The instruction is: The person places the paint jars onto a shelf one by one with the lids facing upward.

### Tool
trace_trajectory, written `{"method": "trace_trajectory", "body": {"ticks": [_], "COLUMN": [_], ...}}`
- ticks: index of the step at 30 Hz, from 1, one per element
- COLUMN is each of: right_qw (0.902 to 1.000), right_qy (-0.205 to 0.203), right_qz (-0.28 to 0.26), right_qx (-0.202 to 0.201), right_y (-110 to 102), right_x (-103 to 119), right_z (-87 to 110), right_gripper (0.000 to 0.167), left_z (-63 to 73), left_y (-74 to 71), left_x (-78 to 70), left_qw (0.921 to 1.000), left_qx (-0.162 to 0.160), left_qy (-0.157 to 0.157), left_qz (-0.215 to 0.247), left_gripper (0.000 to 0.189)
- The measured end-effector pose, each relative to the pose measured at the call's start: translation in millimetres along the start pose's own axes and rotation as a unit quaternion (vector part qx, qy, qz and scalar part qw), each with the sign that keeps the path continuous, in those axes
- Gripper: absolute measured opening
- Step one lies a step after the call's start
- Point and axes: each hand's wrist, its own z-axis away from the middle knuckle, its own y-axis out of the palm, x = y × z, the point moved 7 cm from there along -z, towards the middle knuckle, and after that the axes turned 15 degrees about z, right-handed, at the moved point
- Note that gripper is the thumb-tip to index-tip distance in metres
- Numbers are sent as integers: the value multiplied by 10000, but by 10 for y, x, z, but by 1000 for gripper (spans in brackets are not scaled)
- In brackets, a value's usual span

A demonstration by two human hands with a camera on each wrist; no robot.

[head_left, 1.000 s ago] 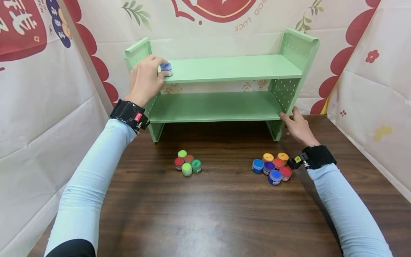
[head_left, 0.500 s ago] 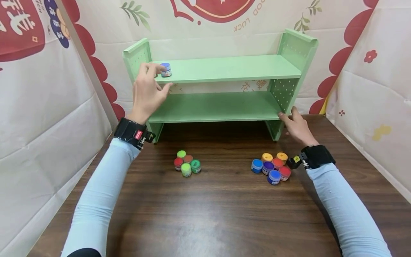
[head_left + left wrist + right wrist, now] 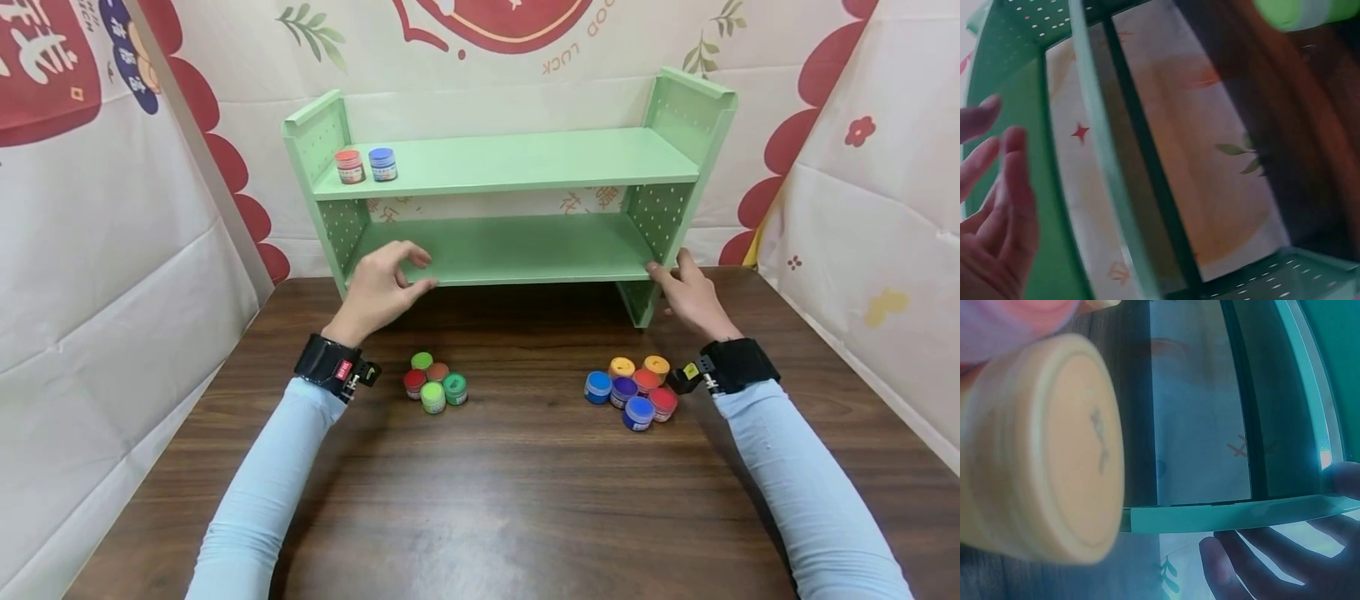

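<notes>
A green two-tier shelf (image 3: 517, 250) stands at the back of the table. On its upper board, toward the left end, sit a red-lidded jar (image 3: 349, 167) and a blue-lidded jar (image 3: 382, 165), side by side. My left hand (image 3: 382, 287) hovers before the lower board's left part, thumb and fingers apart, holding nothing; its fingers (image 3: 1016, 181) also show in the left wrist view. With the thumb at the shelf's front edge and the fingers outside the panel, my right hand (image 3: 693, 296) holds the shelf's right side.
On the brown table (image 3: 480, 500), a left cluster holds light green (image 3: 432, 397), dark green (image 3: 454, 388) and red jars (image 3: 415, 383). The right cluster, near my right wrist, has blue (image 3: 638, 413), purple (image 3: 623, 392), orange (image 3: 656, 367) and red jars (image 3: 663, 404). Printed cloth (image 3: 495, 100) hangs behind.
My left hand has let go of the blue-lidded jar on the upper board and come down toward the table, uncovering the red-lidded jar. My right hand keeps its place on the shelf.
</notes>
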Motion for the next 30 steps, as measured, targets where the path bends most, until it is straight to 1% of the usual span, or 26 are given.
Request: {"method": "trace_trajectory", "body": {"ticks": [2,3,5,6,7,9,11,13,15,18,20,22,25,30], "right_qw": [10000,10000,10000,10000,10000,10000,10000,10000,10000,10000,10000,10000,10000,10000], "right_qy": [4,9,7,6,2,-10,-22,-52,-51,-44,-26,-18,-15,-41], "right_qz": [-10,-24,-39,-49,-55,-62,-53,-45,-29,-46,-62,-75,-64,-38], "right_qx": [10,22,39,45,38,30,26,5,-11,-43,-19,4,8,-1], "right_y": [16,23,30,30,27,17,8,-2,-7,-4,-4,-2,-6,-17], "right_x": [-9,-14,-20,-21,-21,-17,-8,3,9,6,-1,-9,-20,-13], "right_z": [12,19,29,32,32,29,22,11,6,9,14,20,20,-7], "right_gripper": [83,83,83,83,83,83,82,82,81,81,81,81,81,81], "left_z": [51,77,124,149,171,226,286,347,411,480,506,511,510,523], "left_y": [106,156,249,293,333,401,451,483,520,564,596,622,647,638], "left_x": [96,140,220,260,297,370,439,497,552,601,627,635,635,628], "left_qw": [9980,9954,9875,9821,9759,9611,9460,9319,9169,8983,8896,8867,8855,8810], "left_qx": [488,751,1275,1550,1819,2347,2797,3142,3439,3732,3858,3935,3986,4055], "left_qy": [-401,-593,-916,-1068,-1202,-1452,-1632,-1807,-2027,-2318,-2441,-2426,-2385,-2436], "left_qz": [-76,-87,-108,-73,-72,-102,-142,-138,-37,94,104,58,17,-38], "left_gripper": [30,31,32,33,35,37,40,41,41,38,36,33,28,26]}}
